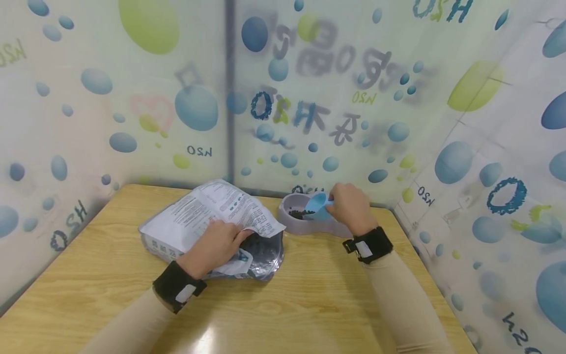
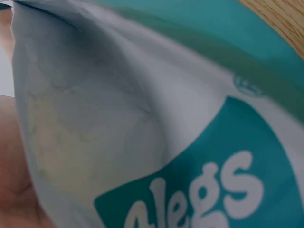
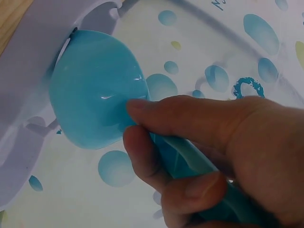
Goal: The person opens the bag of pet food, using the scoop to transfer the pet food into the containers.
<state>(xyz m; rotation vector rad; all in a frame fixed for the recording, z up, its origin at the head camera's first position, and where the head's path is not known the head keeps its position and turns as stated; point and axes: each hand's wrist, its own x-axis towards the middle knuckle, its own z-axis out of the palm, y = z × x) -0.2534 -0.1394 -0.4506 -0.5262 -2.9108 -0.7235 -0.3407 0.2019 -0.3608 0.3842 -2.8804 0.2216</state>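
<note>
My right hand point(image 1: 351, 206) grips the handle of a blue scoop point(image 3: 97, 90), fingers and thumb curled round it. The scoop tilts down over the left hollow of a greyish-purple double pet bowl point(image 1: 305, 226), where dark kibble point(image 1: 300, 214) lies. In the right wrist view the scoop's underside covers what is in it. My left hand point(image 1: 216, 246) pinches the upper edge of a white food bag point(image 1: 190, 211), which lies on its side. Its silvery mouth point(image 1: 270, 255) faces right, with dark contents inside. Teal print on the bag point(image 2: 199, 190) fills much of the left wrist view.
Bag and bowl stand on a wooden table point(image 1: 309, 305), the bowl near its back edge. Walls covered in blue and green dots point(image 1: 287, 123) close in the table at the back and both sides.
</note>
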